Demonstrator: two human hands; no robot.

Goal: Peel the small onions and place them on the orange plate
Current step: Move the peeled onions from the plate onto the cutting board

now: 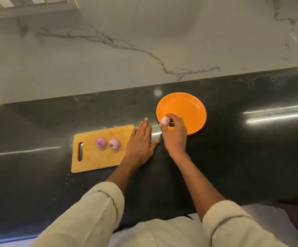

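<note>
My right hand (175,134) grips a small pale peeled onion (165,121) between thumb and fingertips, over the near left edge of the orange plate (185,106). The plate's visible surface is bare. My left hand (140,143) lies flat with fingers spread, partly on the right end of the wooden cutting board (91,157) and partly on the counter. Two small purple onions sit side by side on the board, one on the left (101,142) and one on the right (114,143), a little left of my left hand.
The board and plate rest on a dark glossy countertop (242,148) that ends at a white marble backsplash (144,41). The counter's front edge runs near my body. A wall corner stands at the far left.
</note>
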